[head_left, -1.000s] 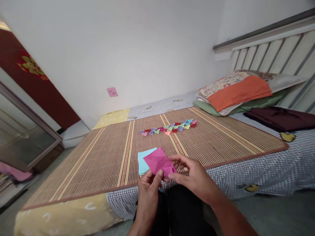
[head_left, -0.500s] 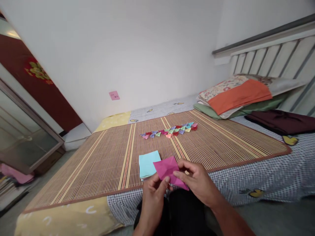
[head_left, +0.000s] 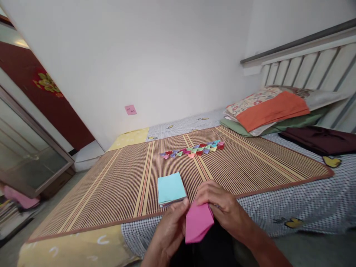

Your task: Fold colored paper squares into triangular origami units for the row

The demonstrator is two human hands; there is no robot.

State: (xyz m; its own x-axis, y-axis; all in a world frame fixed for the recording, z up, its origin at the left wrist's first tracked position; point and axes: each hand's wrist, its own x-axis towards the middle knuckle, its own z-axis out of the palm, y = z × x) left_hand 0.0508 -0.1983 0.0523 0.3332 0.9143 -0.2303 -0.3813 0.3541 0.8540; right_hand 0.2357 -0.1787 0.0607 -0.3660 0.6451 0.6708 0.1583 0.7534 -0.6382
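A folded sheet of magenta origami paper is held above my lap, one smooth face toward me and layered edges at its lower side. My left hand grips its left edge, the thumb up by the top corner. With its fingers curled over the top right, my right hand pinches the same paper. Just beyond lies a stack of square paper, light blue on top. Farther back on the mat, several small folded paper pieces of many colours are set out in rows.
The striped mat covers most of the bed. Pillows and a dark folded cloth lie at the right, by the white headboard rails. A pink note is on the wall. A glass-panelled frame stands at the left.
The magenta paper has been turned and lowered, now showing a smooth folded face instead of the creased one. My right fingers have moved over its top edge.
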